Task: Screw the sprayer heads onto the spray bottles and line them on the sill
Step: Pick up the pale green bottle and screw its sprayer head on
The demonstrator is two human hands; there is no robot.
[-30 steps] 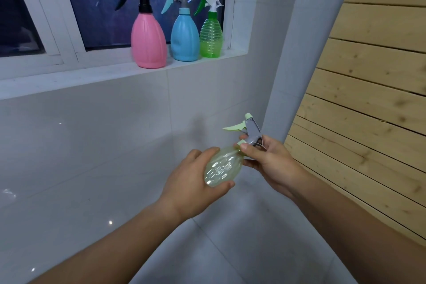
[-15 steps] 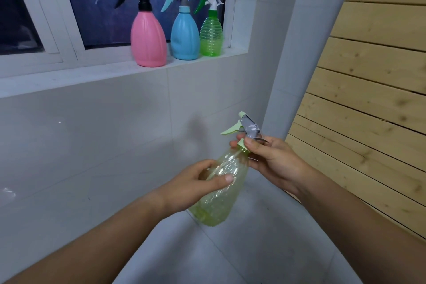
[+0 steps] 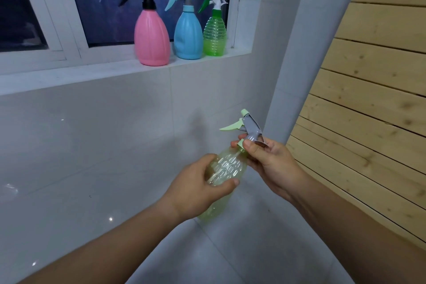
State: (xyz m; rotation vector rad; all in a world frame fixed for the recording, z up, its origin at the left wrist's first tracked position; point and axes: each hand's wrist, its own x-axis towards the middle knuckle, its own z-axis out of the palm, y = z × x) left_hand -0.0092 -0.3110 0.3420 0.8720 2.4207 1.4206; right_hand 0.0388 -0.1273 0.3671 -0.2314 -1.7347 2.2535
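Note:
My left hand (image 3: 198, 189) grips the body of a clear pale-green spray bottle (image 3: 227, 166), which tilts with its neck up and to the right. My right hand (image 3: 269, 161) pinches the collar of the grey sprayer head (image 3: 251, 127) with a light-green trigger, seated on the bottle's neck. On the white sill (image 3: 92, 74) stand three capped bottles in a row: a pink bottle (image 3: 151, 39) with a black head, a blue bottle (image 3: 187, 34) with a grey and teal head, and a ribbed green bottle (image 3: 214, 34) with a white head.
A dark window (image 3: 103, 7) with white frames backs the sill. White glossy tiles (image 3: 80, 145) cover the wall below and the floor. A white pillar (image 3: 306, 41) rises right of the sill, and a pale wooden plank wall (image 3: 373, 99) fills the right side.
The bottle swung from lying nearly end-on toward me to a more upright tilt, its base dropping below my left hand. My right hand stayed on the sprayer collar and rose slightly.

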